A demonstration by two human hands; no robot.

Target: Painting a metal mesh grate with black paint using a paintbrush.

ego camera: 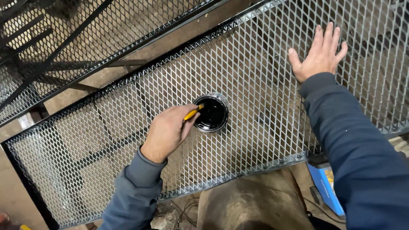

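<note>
Left hand [167, 130] grips a yellow-handled brush [192, 113], dipped in the round open tin of black paint [211, 113] mid-panel on the grey expanded-metal mesh panel [255, 76]. Right hand [319, 55] lies flat, fingers spread, near the far edge.

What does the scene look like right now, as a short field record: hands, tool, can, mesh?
left hand: left hand grips a yellow-handled tool, tip at the can
right hand: right hand flat, fingers spread, on the mesh
can: round metal can of black liquid, open, sitting on the mesh
mesh: grey expanded-metal mesh panel in a black frame
below: blue box under the panel's edge
</note>
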